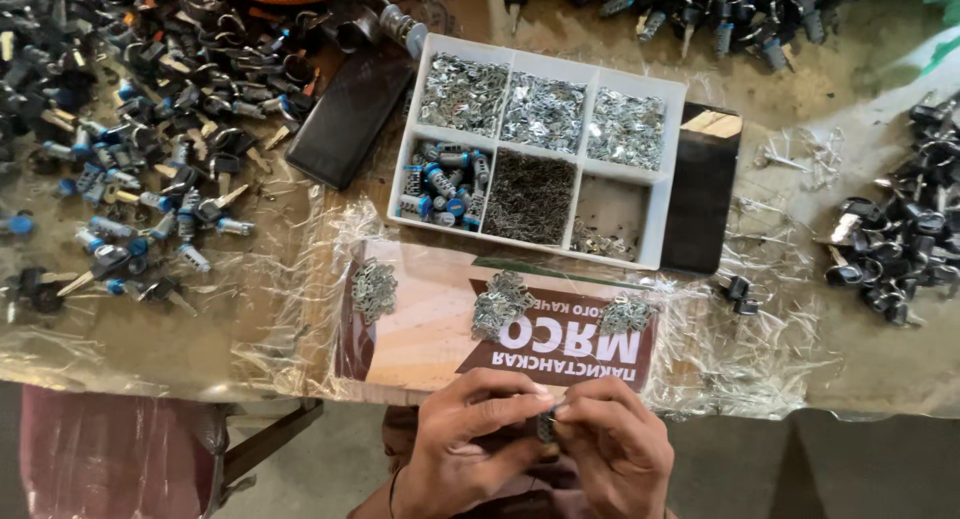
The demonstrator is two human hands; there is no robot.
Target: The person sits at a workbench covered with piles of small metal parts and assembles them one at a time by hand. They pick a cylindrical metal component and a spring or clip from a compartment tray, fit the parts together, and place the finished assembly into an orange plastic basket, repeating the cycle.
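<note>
My left hand (470,444) and my right hand (612,449) meet below the table's near edge, fingers pinched together on a small dark lock cylinder (545,426) held between them. Just beyond my hands lies a printed cardboard sheet (430,329) under clear plastic, carrying three small heaps of shiny metal pieces (500,304). Behind it stands a white divided tray (655,194) with compartments of metal plates, fine springs and blue-tipped cylinders (445,184).
A big pile of black keys and blue-tipped cylinders (150,109) covers the left of the table. More black keyed parts (895,244) lie at the right and along the far edge. A dark flat case (350,114) rests left of the tray.
</note>
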